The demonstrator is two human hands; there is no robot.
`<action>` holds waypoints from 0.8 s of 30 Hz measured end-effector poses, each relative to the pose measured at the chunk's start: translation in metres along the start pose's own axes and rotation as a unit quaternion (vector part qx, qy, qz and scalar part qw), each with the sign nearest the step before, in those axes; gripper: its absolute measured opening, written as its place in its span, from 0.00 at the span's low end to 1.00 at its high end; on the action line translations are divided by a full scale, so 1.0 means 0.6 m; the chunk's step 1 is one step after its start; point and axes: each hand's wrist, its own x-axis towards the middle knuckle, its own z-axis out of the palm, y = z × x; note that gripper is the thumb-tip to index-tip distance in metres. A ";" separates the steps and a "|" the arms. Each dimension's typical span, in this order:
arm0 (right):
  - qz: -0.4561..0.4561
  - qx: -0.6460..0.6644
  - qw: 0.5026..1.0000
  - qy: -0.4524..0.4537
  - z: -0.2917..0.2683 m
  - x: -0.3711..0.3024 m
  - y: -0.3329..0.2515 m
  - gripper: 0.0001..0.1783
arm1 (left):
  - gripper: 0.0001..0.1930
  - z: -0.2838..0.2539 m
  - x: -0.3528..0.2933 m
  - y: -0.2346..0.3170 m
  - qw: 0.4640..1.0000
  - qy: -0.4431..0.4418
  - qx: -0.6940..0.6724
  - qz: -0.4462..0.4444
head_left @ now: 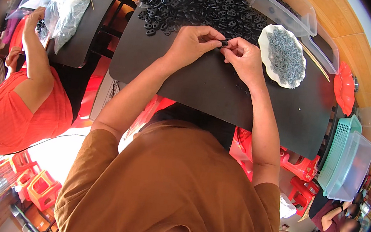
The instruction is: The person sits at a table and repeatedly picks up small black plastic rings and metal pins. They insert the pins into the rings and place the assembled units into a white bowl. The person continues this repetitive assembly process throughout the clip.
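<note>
Both hands meet over the far middle of a matte black table (pixel 225 93) with rounded corners. The left hand (pixel 193 43) and the right hand (pixel 244 58) are brought together, fingertips pinched on one small black part (pixel 223 43), a rounded piece of what looks like hard plastic or rubber, held between them just above the tabletop. How it is shaped in detail is too small to tell.

Just beyond the hands lies a heap of black parts (pixel 195 1), many little oval pieces with holes, dull and dark, spreading loose onto the table's far edge. To the right of the right hand sits a white dish (pixel 267 56) with a wavy, scalloped rim, filled with small grey metal pieces (pixel 286 54) that look like tiny links or clips. A clear plastic tub (pixel 290 15) with thin walls stands at the far right, near the dish, and thin pale sticks (pixel 317 62) lie beside it.

At the right edge are an orange plastic dish (pixel 345 89), a teal perforated basket (pixel 340 144) and a clear bin (pixel 355 169) nested against it. On the left, another person in an orange top (pixel 24 110) works at a second dark table, next to a crumpled clear plastic bag (pixel 66 15). Red plastic stools (pixel 300 165) show below the table.
</note>
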 end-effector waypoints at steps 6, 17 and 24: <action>0.001 -0.007 1.000 0.004 0.004 -0.002 -0.010 0.06 | 0.08 -0.001 -0.002 0.004 0.999 -0.002 0.032 0.006; -0.071 -0.121 0.990 0.019 0.008 -0.005 -0.010 0.12 | 0.06 0.002 -0.006 -0.002 0.995 -0.017 0.092 0.037; -0.075 -0.138 0.988 -0.003 0.002 -0.007 -0.019 0.11 | 0.06 0.003 -0.010 -0.003 0.990 -0.019 0.122 0.071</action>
